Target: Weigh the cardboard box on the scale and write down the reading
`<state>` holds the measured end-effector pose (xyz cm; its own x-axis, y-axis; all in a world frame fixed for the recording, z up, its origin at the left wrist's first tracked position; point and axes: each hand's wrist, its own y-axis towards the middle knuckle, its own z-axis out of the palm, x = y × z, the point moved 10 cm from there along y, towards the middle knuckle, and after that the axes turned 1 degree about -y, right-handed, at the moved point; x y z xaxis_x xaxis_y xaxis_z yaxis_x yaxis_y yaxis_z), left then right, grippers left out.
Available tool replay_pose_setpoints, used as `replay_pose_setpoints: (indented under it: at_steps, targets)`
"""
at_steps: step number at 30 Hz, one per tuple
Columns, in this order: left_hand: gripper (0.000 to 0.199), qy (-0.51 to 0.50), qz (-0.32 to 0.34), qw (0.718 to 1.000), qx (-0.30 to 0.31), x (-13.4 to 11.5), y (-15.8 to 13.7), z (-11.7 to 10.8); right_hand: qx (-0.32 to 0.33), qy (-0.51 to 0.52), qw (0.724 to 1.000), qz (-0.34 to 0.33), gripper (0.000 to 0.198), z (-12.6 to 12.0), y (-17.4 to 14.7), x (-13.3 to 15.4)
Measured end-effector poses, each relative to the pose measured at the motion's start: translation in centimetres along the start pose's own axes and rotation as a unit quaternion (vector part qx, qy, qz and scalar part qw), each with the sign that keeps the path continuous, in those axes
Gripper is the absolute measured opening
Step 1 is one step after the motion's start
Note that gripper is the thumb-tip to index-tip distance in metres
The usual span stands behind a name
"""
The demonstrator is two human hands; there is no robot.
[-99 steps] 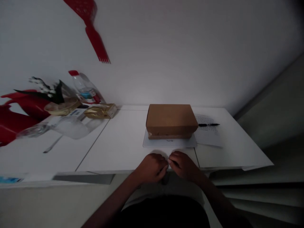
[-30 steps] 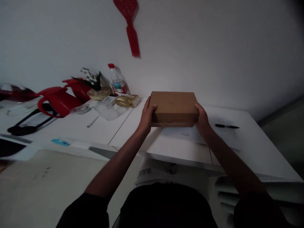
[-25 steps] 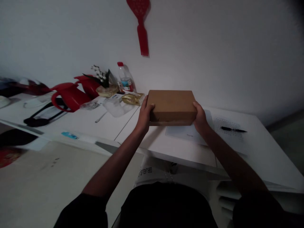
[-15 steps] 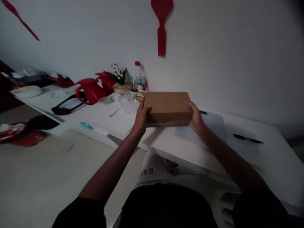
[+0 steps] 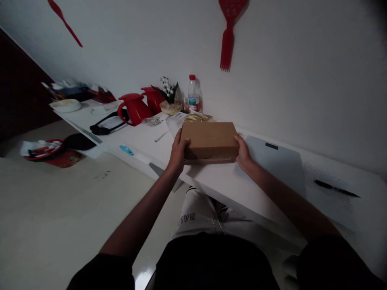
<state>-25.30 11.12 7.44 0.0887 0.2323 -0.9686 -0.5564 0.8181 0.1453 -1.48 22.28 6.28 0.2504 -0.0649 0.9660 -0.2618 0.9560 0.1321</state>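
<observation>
A flat brown cardboard box is held between both my hands just above the white table. My left hand grips its left end, thumb on top. Its right end is clasped by my right hand. The box sits to the left of a flat white scale that lies bare on the table.
A black pen lies on printed paper at the right. Left along the table stand a water bottle, two red jugs, a small flower basket and a packet. A red ornament hangs on the wall.
My hands went from resting together at the table edge to gripping the box. They lifted it off the white scale and carried it left, and the view swung left.
</observation>
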Motion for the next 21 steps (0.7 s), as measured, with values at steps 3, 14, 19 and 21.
replay_pose_setpoints:
  at_steps: [3, 14, 19, 21]
  targets:
    - [0.090, 0.002, -0.006, 1.000, -0.008, 0.4, -0.1, -0.4, 0.003, 0.002, 1.000, 0.001, 0.043, 0.1, 0.0, -0.4]
    - [0.091, -0.007, -0.014, 1.000, -0.001, 1.4, -0.3, -0.6, 0.007, -0.002, 1.000, -0.005, 0.044, 0.0, -0.3, -1.1]
    - [0.084, -0.020, -0.007, 1.000, 0.007, 1.7, -0.5, -0.7, -0.005, -0.020, 1.000, -0.021, 0.047, -0.3, -0.3, -1.0]
    - [0.085, -0.018, -0.001, 1.000, 0.009, 1.8, -0.4, -0.8, -0.003, -0.032, 0.999, -0.027, 0.047, -0.3, -0.4, -0.7]
